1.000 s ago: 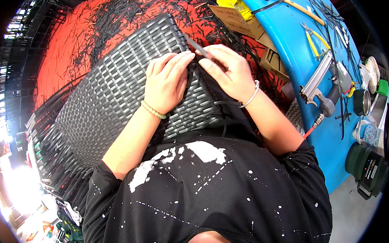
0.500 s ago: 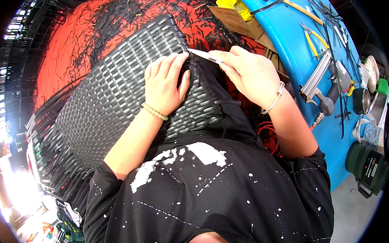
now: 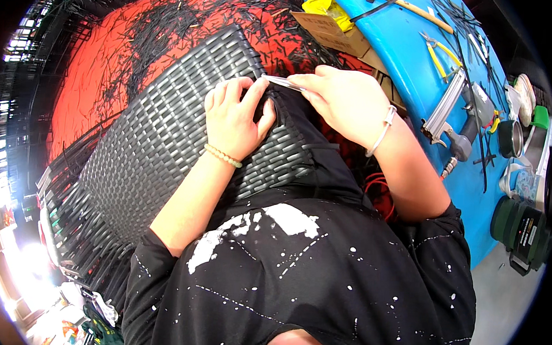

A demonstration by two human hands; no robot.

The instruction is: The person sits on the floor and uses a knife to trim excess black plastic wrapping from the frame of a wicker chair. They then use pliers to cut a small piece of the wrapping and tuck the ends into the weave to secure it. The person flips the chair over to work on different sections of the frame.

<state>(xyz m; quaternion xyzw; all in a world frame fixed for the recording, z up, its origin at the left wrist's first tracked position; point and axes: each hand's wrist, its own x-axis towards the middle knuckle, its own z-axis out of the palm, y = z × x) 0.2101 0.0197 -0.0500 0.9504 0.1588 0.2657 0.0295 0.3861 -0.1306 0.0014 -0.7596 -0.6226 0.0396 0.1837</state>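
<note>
A dark grey panel woven from flat plastic strips (image 3: 166, 123) lies across my lap, slanting up toward the far side. My left hand (image 3: 235, 117) rests on it near its right edge, fingers bent, with the index fingertip and thumb pressed at that edge. In my right hand (image 3: 348, 104) is a slim silver knife (image 3: 283, 82), pinched between thumb and fingers. Its pointed tip meets the panel's edge right beside my left index fingertip. What lies under that fingertip is hidden.
A blue table (image 3: 383, 34) at the right carries yellow-handled pliers (image 3: 441, 59), a hammer (image 3: 415, 10), an air stapler (image 3: 447, 116) and a metal cup (image 3: 510, 139). An open cardboard box (image 3: 330, 33) stands beside it. Black strip scraps (image 3: 165, 29) litter the red cloth beyond.
My right hand has shifted slightly left, and the knife lies flatter against the panel's edge. My left index finger has lifted and bent apart from the other fingers.
</note>
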